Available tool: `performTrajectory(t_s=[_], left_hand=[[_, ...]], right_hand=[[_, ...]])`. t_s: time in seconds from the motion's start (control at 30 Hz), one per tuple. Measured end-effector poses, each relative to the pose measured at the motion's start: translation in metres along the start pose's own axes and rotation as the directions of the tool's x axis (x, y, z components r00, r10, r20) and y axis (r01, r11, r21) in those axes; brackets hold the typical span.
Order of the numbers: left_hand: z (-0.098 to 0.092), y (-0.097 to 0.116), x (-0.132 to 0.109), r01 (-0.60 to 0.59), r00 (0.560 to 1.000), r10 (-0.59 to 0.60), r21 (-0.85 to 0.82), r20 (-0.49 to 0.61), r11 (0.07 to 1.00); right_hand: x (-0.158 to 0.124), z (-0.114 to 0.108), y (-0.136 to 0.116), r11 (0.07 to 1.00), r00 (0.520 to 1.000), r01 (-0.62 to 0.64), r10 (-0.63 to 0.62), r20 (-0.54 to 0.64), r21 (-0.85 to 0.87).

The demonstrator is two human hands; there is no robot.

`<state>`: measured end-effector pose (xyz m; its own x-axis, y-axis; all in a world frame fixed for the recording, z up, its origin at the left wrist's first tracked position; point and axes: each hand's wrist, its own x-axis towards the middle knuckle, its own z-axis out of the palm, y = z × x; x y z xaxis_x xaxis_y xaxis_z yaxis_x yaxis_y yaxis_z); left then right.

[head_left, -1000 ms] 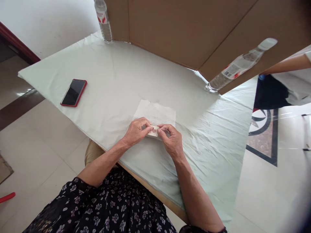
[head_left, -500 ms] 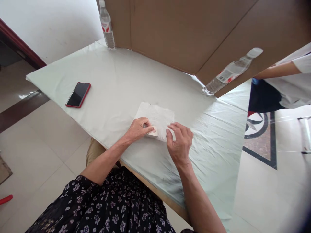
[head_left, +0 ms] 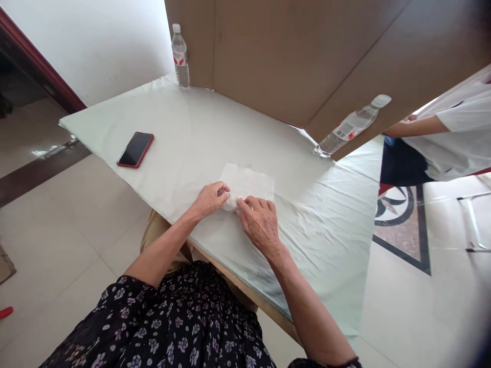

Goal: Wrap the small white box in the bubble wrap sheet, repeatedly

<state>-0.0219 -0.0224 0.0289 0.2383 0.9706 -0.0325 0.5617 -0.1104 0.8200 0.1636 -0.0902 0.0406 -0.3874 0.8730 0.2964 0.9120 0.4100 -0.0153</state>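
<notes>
Two hands, left hand and right hand, each grip pinching narrowly the rolled near edge of a tissue lying flat on the bench; judged light, soft, tear-prone, best held by that rolled edge.

The person wears a dark, near-black garment printed all over with small pale flowers (each a cluster of tiny petals), filling the picture from 6 to 8 o'clock. Tan trousers show beyond it toward 12 o'clock. Both forearms are bare, with a dark cuff edge at 5 o'clock.
</notes>
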Motion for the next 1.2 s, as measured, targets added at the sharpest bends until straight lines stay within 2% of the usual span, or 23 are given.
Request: performTrajectory(t_s=[0.13, 0.2, 0.4, 0.53, 0.63, 0.77, 0.87, 0.93, 1.0, 1.13, 1.2], left_hand=[[0.002, 0.000, -0.002, 0.060, 0.984, -0.042, 0.099, -0.175, 0.993], [-0.002, -0.002, -0.007, 0.098, 0.972, -0.074, 0.100, -0.224, 0.990], [-0.013, -0.001, -0.017, 0.222, 0.974, -0.207, 0.213, -0.087, 0.952], [-0.009, 0.004, -0.005, 0.280, 0.960, -0.260, 0.325, -0.102, 0.904], [-0.008, 0.002, 0.006, 0.287, 0.958, -0.271, 0.348, -0.094, 0.893], [-0.012, 0.000, 0.010, 0.235, 0.965, -0.256, 0.245, 0.054, 0.941], [-0.012, 0.006, 0.005, 0.203, 0.978, -0.207, 0.161, 0.012, 0.966], [-0.008, 0.013, 0.002, 0.191, 0.981, -0.186, 0.112, -0.056, 0.975], [0.000, 0.021, 0.001, 0.199, 0.977, -0.198, 0.012, -0.078, 0.980], [0.014, 0.034, 0.002, 0.259, 0.963, -0.268, -0.294, 0.009, 0.920], [0.016, 0.038, 0.001, 0.267, 0.962, -0.270, -0.368, 0.043, 0.891]], right_hand=[[0.006, -0.001, -0.005, 0.998, 1.000, -0.008, 0.010, 0.026, -0.068], [0.007, 0.000, -0.006, 0.997, 1.000, -0.005, 0.007, 0.021, -0.081], [0.009, 0.002, -0.006, 0.996, 1.000, 0.012, -0.012, 0.001, -0.084], [0.010, 0.002, -0.006, 0.996, 1.000, 0.020, -0.021, -0.007, -0.087], [0.011, 0.002, -0.006, 0.996, 1.000, 0.023, -0.024, -0.009, -0.085], [0.011, 0.004, -0.006, 0.995, 1.000, 0.020, -0.022, -0.019, -0.094], [0.011, 0.004, -0.006, 0.995, 1.000, 0.019, -0.021, -0.016, -0.097], [0.012, 0.004, -0.006, 0.995, 1.000, 0.021, -0.022, -0.014, -0.102], [0.012, 0.004, -0.006, 0.995, 1.000, 0.018, -0.019, -0.016, -0.100], [0.011, 0.005, -0.006, 0.997, 1.000, 0.002, -0.003, -0.015, -0.077], [0.010, 0.005, -0.006, 0.998, 1.000, 0.004, -0.004, -0.008, -0.064]])
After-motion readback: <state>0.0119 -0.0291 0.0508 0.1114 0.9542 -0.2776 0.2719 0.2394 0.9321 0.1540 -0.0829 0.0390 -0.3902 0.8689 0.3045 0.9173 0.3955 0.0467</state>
